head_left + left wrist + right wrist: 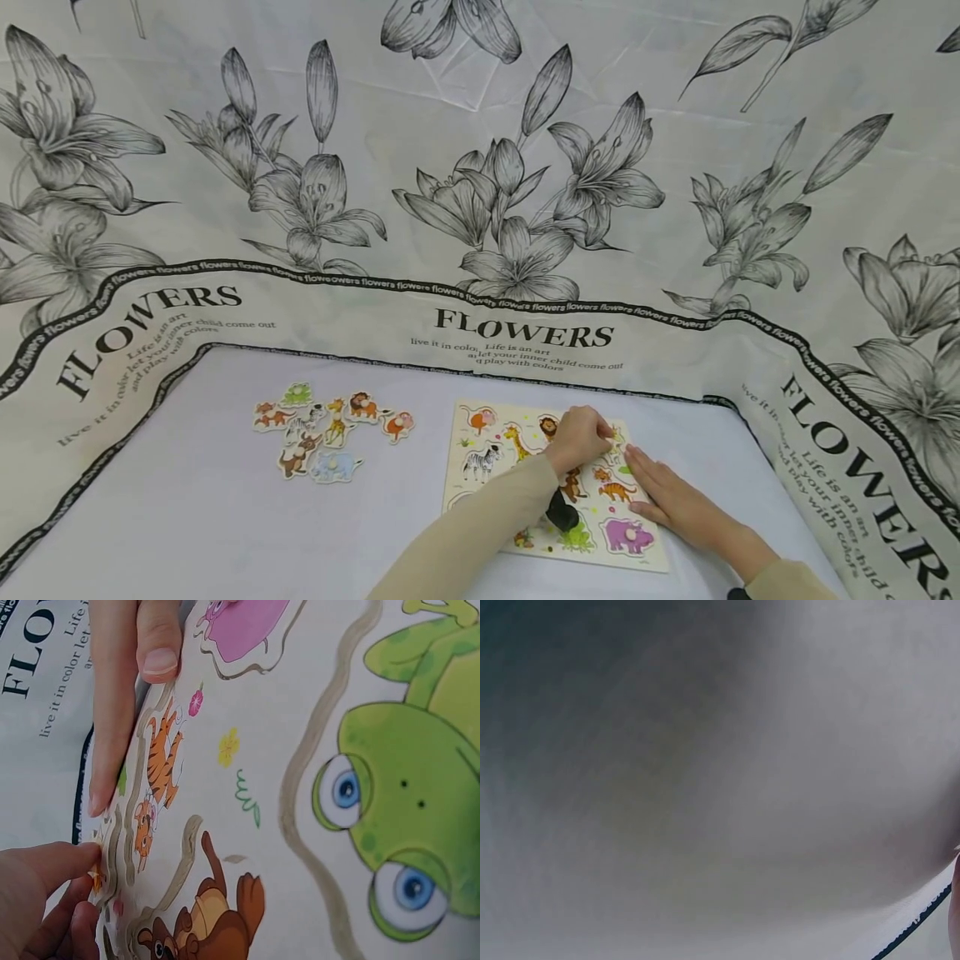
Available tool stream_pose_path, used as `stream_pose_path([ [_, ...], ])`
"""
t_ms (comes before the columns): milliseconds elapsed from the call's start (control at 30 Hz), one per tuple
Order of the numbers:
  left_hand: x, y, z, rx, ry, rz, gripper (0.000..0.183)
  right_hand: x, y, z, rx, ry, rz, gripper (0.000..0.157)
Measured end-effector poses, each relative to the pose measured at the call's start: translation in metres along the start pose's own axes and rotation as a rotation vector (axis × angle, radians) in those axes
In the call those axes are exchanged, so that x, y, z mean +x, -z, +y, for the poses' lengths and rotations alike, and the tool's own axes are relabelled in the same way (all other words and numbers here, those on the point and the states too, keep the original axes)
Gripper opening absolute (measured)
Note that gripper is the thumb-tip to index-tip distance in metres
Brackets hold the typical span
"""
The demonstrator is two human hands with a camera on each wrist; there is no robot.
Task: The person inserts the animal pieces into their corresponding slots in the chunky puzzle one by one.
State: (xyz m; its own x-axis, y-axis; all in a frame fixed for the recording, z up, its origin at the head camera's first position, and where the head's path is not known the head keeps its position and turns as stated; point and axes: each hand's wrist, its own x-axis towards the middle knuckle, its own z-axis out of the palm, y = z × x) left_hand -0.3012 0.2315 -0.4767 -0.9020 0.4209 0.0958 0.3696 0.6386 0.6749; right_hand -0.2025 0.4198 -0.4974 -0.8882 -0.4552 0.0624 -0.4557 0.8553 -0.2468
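Note:
A wooden animal puzzle board lies on the white cloth. At its upper right slot, my left hand has curled fingers pinching a small puzzle piece, mostly hidden; a yellow-orange bit shows at the fingertips in the left wrist view. My right hand lies along the board's right edge, its fingers straight and touching it. A purple hippo piece with a knob sits in the lower right slot. Printed slots for a tiger, a kangaroo and a frog lie near the left hand.
Several loose animal pieces lie in a group left of the board, among them an elephant, a giraffe and a lion. A flower-printed curtain stands behind and at both sides. The right wrist view is mostly blurred.

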Motion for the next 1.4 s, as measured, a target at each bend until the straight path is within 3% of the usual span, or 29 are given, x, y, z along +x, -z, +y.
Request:
stream_pose_path([
  [267, 0.0004, -0.0052, 0.0009, -0.008, 0.036, -0.002, 0.011, 0.0, 0.001, -0.0016, 0.009, -0.006, -0.006, 0.072],
  [767, 0.0012, -0.0068, 0.0021, 0.013, 0.014, 0.023, 0.015, 0.0006, 0.0016, -0.0026, -0.036, 0.061, 0.037, 0.07],
  [1400, -0.0025, -0.006, 0.004, 0.015, 0.006, 0.007, 0.016, -0.0001, 0.0022, -0.0023, -0.035, 0.036, 0.021, 0.071],
])
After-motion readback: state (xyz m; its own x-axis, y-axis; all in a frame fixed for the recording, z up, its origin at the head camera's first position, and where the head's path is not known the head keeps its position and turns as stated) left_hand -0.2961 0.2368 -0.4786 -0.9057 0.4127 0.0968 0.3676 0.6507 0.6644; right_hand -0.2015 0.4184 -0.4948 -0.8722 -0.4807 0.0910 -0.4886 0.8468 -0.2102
